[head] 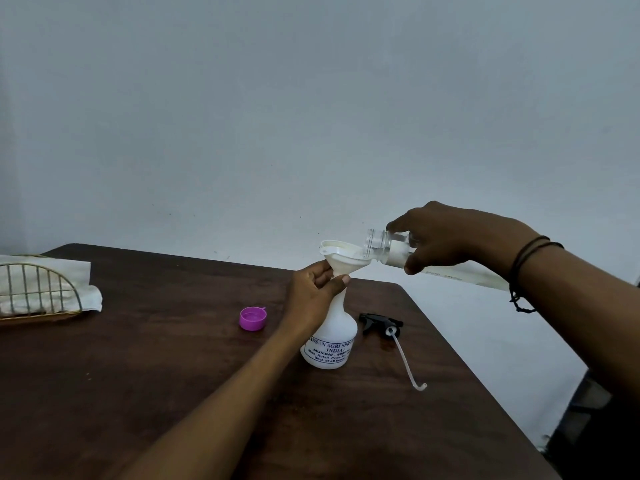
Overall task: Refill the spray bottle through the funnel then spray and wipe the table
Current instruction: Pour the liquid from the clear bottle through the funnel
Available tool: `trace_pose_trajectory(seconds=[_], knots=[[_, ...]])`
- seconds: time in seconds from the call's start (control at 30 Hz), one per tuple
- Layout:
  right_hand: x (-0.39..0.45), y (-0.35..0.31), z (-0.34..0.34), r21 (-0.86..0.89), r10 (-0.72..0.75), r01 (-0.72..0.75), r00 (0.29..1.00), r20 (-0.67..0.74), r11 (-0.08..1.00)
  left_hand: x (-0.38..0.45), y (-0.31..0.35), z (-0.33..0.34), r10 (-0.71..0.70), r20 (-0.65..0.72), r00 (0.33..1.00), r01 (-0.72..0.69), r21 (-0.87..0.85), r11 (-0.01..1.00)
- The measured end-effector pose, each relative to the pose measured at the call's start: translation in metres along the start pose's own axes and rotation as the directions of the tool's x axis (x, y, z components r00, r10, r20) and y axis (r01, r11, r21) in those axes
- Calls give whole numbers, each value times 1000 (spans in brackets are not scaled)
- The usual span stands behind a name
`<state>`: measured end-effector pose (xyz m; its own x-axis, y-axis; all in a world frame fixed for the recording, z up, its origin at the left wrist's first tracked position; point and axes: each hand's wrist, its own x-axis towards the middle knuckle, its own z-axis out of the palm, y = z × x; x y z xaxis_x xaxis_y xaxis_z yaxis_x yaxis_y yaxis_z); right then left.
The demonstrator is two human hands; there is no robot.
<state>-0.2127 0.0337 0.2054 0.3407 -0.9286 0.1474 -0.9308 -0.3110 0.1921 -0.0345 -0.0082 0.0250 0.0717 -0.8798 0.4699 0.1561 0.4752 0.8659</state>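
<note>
Left hand (313, 299) pinches the funnel (343, 258) neck, right hand (446, 237) clamps a tipped clear bottle (384, 245) at its 3 o'clock; the light spray bottle (330, 337) looks tippable.

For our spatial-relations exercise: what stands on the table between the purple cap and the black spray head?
The white spray bottle, steadied by the left hand, in the head view.

Setting: a plain domestic room. Indicators: a dark wooden table (138, 375) set against a bare pale wall (311, 98), and, at the left edge of the frame, a gold wire napkin holder (38, 292) containing white paper napkins (78, 271).
</note>
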Motion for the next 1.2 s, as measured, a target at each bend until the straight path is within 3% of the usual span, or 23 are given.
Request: trace_pose_trajectory(seconds=[0.73,1.2], knots=[[3,-2,0,-42,55,-55,998,-5,998,0,2,0,0,3,1000,0,-13,1000],[-9,-23,-10,-247,10,-26,998,-65,969,-1,0,1,16,6,1000,-16,-17,1000]])
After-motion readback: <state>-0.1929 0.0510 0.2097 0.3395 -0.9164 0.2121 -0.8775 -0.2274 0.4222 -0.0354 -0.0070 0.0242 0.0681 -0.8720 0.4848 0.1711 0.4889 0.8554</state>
